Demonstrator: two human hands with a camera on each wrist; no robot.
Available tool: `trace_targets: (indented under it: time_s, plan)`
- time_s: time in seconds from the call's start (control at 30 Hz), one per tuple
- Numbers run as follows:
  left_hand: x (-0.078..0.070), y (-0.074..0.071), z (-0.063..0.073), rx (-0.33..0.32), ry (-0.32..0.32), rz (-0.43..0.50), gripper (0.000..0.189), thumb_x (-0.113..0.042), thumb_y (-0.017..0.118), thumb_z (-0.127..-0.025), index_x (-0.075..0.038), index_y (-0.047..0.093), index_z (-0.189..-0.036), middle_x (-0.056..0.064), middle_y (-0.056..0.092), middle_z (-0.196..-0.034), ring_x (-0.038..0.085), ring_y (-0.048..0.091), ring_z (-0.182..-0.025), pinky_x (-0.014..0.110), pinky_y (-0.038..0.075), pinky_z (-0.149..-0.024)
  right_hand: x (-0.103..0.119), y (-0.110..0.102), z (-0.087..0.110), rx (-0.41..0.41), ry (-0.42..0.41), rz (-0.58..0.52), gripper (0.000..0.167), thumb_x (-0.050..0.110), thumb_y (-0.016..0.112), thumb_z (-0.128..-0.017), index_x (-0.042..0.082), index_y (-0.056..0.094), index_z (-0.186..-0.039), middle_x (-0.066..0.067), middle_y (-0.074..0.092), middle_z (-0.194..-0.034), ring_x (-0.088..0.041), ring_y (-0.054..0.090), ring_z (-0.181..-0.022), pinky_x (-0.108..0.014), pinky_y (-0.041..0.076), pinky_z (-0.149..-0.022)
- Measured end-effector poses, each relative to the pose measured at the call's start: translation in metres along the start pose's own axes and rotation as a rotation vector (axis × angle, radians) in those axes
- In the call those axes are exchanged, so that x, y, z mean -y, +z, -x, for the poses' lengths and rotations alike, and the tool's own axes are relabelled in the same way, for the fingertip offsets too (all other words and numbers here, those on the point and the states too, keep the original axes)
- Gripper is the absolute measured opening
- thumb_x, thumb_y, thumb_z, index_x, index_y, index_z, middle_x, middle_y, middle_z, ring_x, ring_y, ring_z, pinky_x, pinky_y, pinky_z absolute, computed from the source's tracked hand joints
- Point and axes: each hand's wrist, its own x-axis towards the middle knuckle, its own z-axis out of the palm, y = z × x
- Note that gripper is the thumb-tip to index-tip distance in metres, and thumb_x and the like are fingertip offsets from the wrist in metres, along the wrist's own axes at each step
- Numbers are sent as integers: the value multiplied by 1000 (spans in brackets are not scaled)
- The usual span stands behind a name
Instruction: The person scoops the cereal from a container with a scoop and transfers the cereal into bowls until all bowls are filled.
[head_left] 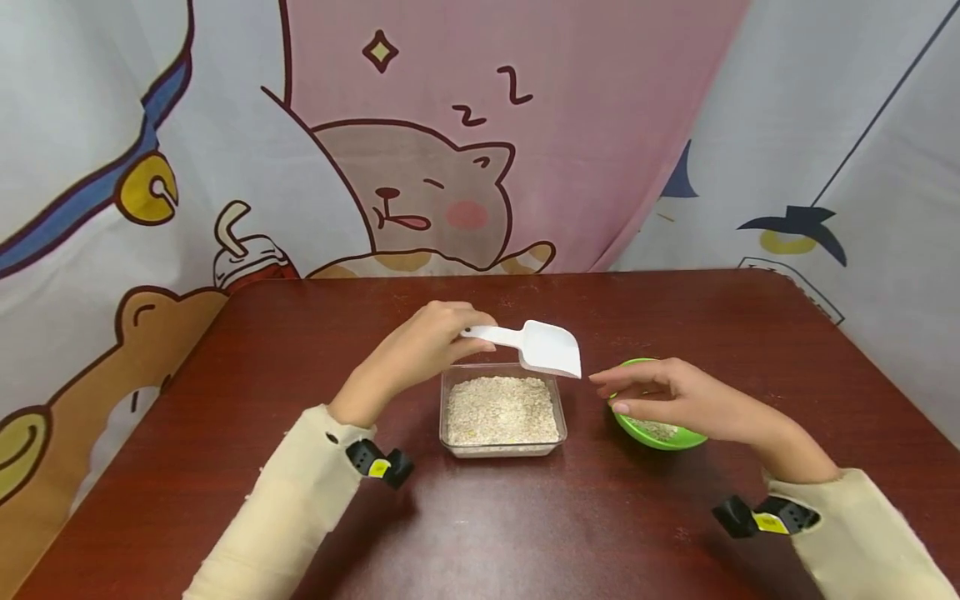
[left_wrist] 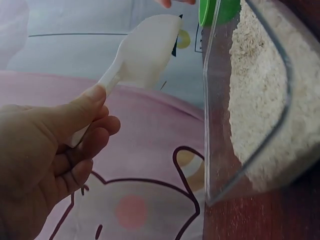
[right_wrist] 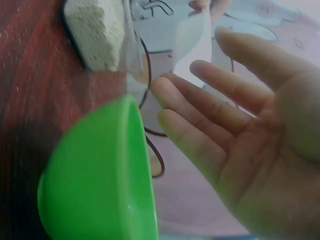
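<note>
My left hand (head_left: 442, 333) pinches the handle of a white plastic scoop (head_left: 551, 348) between thumb and fingers, above the far edge of a clear rectangular container (head_left: 501, 451). In the left wrist view the scoop (left_wrist: 150, 50) shows no flakes on the face that is visible. Pale oat-like flakes (head_left: 502, 408) fill much of the container. On the right, my right hand (head_left: 682, 400) hovers over a green bowl (head_left: 660, 442), fingers extended and holding nothing. Some flakes lie in the bowl, partly hidden by the hand. The right wrist view shows a gap between the fingers and the bowl (right_wrist: 95, 170).
Container and bowl stand apart on a dark reddish-brown table (head_left: 480, 525). A curtain (head_left: 600, 125) printed with cartoon animals hangs behind the table's far edge. Small cameras are strapped at both wrists over cream sleeves (head_left: 292, 492).
</note>
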Motion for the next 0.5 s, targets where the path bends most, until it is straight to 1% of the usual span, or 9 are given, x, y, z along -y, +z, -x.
trace_targets:
  time_s: [0.1, 0.2, 0.37, 0.5]
  plan:
    - [4, -2, 9, -32, -3, 13, 16, -15, 66, -84, -8, 67, -97, -2, 62, -82, 9, 50, -69, 24, 42, -65, 1, 8, -9, 2, -19, 18, 33, 19, 59, -90, 14, 57, -123, 1, 63, -110, -13, 58, -100, -27, 48, -79]
    - [7, -3, 17, -45, -11, 14, 15, -14, 67, -83, -7, 67, -95, -1, 63, -83, 9, 51, -70, 25, 43, -65, 3, 14, -17, 6, 0, 43, 32, 23, 60, -89, 13, 60, -119, 0, 64, -106, -10, 60, -95, -27, 48, -76]
    - [13, -6, 31, -29, -32, -4, 15, -14, 69, -81, -7, 67, -94, -1, 63, -82, 10, 52, -70, 27, 43, -64, 9, 21, -26, 28, 62, 53, 36, 29, 62, -88, 9, 61, -118, -1, 65, -103, -9, 60, -89, -28, 49, -72]
    - [16, -10, 41, -14, -44, 5, 17, -14, 69, -80, -8, 68, -95, -2, 63, -81, 9, 50, -68, 26, 43, -63, 12, 24, -34, 37, 87, 17, 39, 27, 64, -87, 3, 60, -118, -5, 64, -104, -12, 61, -88, -29, 49, -73]
